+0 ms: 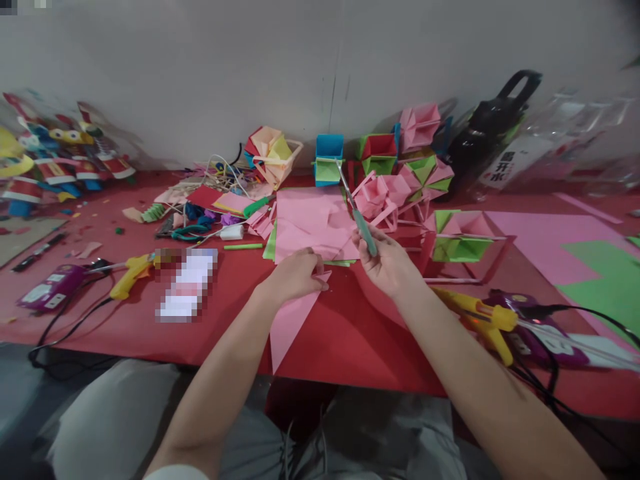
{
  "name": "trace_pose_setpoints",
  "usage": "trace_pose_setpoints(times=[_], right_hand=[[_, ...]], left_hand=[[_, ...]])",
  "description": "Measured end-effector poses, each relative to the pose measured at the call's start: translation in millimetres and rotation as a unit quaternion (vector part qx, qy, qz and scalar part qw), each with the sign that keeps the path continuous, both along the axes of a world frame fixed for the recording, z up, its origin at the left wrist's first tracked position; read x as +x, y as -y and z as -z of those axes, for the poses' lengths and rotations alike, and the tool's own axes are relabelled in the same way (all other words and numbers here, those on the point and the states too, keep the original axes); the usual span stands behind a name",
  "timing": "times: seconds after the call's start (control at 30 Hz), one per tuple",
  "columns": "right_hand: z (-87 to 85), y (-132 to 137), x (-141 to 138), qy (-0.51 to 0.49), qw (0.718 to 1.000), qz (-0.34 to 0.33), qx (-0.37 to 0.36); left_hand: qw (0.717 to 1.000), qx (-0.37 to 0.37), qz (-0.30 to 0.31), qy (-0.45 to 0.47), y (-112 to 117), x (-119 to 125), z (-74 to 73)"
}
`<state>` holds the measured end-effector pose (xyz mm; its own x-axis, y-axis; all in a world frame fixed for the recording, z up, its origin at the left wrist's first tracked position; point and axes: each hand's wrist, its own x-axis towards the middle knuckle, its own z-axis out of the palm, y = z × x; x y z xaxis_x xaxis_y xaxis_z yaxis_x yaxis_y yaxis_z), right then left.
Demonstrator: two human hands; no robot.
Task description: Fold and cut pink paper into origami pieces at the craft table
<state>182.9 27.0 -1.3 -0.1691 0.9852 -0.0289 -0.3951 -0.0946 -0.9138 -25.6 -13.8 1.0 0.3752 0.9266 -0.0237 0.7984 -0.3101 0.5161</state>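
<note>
Red-covered table [345,340], grey wall [200,73] behind the paper stack [300,213]. In front of that stack, left hand [297,275] pinches a pink sheet [289,327] reaching the front edge [360,385]; bare red's front-right of the stack. Right hand [385,263], right of it, grips a green-handled tool [365,232].

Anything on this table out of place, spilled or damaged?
No obvious spill or damage. Untidy, though: paper scraps lie strewn over the left of the table, and black cords sag past its front edge there, where they might snag.
</note>
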Motion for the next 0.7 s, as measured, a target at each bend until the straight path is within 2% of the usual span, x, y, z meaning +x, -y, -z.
trace_pose_setpoints(times=[0.13, 0.23, 0.4, 0.6, 0.7], right_hand=[[-6.4, 2, -1, -0.019, 0.998, -0.028, -0.056], [-15.8, 8, -3, -0.035, 0.993, -0.074, -0.087], [-23.4, 17, -7, 0.0, 0.995, -0.092, -0.042], [-19.1, 21, -9, 0.113, 0.987, -0.106, 0.047], [-17.8, 23, -9, 0.169, 0.978, -0.119, 0.041]], left_hand=[[1.0, 0.004, 0.003, 0.019, -1, -1, 1.6], [1.0, 0.001, -0.008, 0.03, 0, -2, -0.1], [0.997, -0.03, -0.025, 0.073, 0, -8, -5.3], [0.979, -0.037, -0.065, 0.191, -4, -21, -4.1], [0.968, -0.039, -0.085, 0.231, -8, -27, -5.3]])
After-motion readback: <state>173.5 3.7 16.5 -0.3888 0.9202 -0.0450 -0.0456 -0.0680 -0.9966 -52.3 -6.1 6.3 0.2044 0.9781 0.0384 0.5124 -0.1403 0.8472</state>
